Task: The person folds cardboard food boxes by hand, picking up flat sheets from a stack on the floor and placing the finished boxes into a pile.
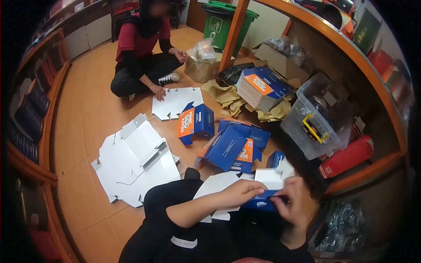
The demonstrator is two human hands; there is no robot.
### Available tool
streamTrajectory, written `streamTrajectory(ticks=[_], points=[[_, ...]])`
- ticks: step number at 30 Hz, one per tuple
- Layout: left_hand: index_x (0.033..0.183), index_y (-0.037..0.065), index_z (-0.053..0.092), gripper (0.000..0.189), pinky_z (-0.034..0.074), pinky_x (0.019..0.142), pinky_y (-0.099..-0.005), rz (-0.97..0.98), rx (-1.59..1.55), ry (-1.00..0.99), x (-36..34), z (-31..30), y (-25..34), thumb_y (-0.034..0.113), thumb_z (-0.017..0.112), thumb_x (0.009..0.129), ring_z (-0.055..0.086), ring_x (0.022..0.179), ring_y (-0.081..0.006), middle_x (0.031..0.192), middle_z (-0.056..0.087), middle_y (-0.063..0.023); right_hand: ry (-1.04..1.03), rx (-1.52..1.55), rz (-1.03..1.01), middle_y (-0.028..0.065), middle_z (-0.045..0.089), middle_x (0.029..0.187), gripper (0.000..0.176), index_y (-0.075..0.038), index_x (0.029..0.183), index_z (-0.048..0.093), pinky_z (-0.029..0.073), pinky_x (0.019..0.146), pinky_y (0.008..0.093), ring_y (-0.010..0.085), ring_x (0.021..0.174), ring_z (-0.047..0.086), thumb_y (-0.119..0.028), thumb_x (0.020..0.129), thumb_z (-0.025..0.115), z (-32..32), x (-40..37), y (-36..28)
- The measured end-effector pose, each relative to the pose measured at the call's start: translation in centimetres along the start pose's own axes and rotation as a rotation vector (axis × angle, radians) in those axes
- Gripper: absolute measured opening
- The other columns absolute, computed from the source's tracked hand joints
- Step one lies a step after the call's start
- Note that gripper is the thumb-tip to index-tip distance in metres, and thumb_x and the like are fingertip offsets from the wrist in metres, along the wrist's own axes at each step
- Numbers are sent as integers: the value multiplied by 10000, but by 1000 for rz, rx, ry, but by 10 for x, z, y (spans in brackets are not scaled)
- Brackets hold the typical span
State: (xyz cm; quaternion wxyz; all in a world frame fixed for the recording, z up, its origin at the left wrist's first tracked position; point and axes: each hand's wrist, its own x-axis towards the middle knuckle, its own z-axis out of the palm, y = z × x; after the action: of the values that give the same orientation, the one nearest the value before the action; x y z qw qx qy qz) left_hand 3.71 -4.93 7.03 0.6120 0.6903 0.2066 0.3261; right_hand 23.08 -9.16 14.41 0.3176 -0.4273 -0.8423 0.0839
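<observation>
The left grip [242, 193] and right grip [290, 201] both pinch a blue and white cardboard box [259, 203] above the lap. Ahead, one smooth folded box [204, 122] says "MANG" and "KATSU" on orange. Flat white cards [151, 151] with notched edges lie on the floor [83, 153]. Farther off are one clear plastic tub [294, 128] and one green bin [219, 34].

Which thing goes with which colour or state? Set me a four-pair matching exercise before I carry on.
Things
1. Bin
2. Carton
3. Cardboard pile
4. Storage tub

Descriptions
A. white, on the floor
B. see-through
C. green
D. touched by the left hand and right hand

Pairs: 1-C, 2-D, 3-A, 4-B
</observation>
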Motion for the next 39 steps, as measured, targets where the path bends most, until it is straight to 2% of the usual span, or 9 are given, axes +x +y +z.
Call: streamTrajectory(ticks=[3, 7, 9, 11, 20, 24, 33, 37, 39], points=[[1029, 29, 573, 259, 441, 748, -313, 17, 103, 0, -4, -8, 10, 233, 450, 928, 597, 818, -185, 867, 628, -118, -245, 94, -14, 138, 469, 997, 363, -98, 959, 562, 332, 857, 378, 296, 959, 429, -147, 651, 747, 0, 16, -6], [1079, 39, 506, 195, 464, 706, -285, 70, -193, 354, -6, -6, 6, 154, 447, 932, 588, 820, -150, 883, 604, -79, 284, 211, -96, 159, 419, 1184, 568, -143, 1100, 507, 246, 996, 455, 327, 1138, 377, -316, 635, 784, 13, 9, 2], [1168, 66, 414, 229, 498, 676, -259, 41, -487, 513, -6, -13, 1, 127, 424, 947, 584, 875, -118, 965, 590, -70, 22, 81, -219, 145, 459, 1223, 591, -169, 1086, 591, 255, 1009, 513, 361, 1185, 371, -312, 563, 825, 14, 19, -6], [1218, 93, 329, 278, 528, 713, -296, 141, -758, 476, -6, -15, 10, 133, 405, 954, 580, 950, -145, 1049, 565, -94, -163, -97, -331, 148, 466, 1247, 618, -174, 1121, 609, 294, 996, 534, 390, 1209, 372, -310, 558, 822, 32, 25, -6], [1378, 137, 73, 572, 460, 928, -429, 219, -1069, 363, -22, -5, 28, 107, 429, 931, 479, 1166, -276, 1304, 381, -167, 220, 117, -232, 235, 425, 1261, 762, 9, 1290, 429, 330, 992, 486, 407, 1195, 412, -364, 697, 729, 57, 32, -17], [1270, -49, 224, 437, 462, 795, -348, 475, 37, 652, -21, 11, 12, 43, 448, 906, 568, 1030, -253, 1081, 549, -181, 284, 159, -163, 309, 298, 1322, 662, 92, 1308, 358, 350, 982, 416, 403, 1158, 437, -396, 881, 491, 54, 39, -19], [1205, -57, 309, 382, 462, 747, -387, 292, 52, 532, -27, -12, 19, 64, 476, 884, 602, 876, -358, 940, 570, -237, -20, 335, -171, 248, 230, 1363, 370, 30, 1137, 585, 393, 959, 380, 353, 1160, 454, -211, 857, 555, 41, 41, -19], [1218, -22, 345, 430, 456, 711, -446, 298, 382, 510, -29, 2, 13, 66, 506, 829, 564, 844, -428, 962, 559, -256, 64, 175, -183, 264, 210, 1393, 517, 7, 1238, 506, 365, 970, 406, 365, 1183, 426, -230, 799, 640, 49, 41, -16], [1225, -11, 347, 439, 456, 722, -445, 358, 347, 399, -31, -4, 10, 61, 507, 823, 569, 871, -424, 985, 563, -249, 7, 402, 36, 256, 417, 1287, 817, -62, 1384, 312, 349, 977, 398, 369, 1156, 456, -235, 707, 736, 43, 36, -17]])
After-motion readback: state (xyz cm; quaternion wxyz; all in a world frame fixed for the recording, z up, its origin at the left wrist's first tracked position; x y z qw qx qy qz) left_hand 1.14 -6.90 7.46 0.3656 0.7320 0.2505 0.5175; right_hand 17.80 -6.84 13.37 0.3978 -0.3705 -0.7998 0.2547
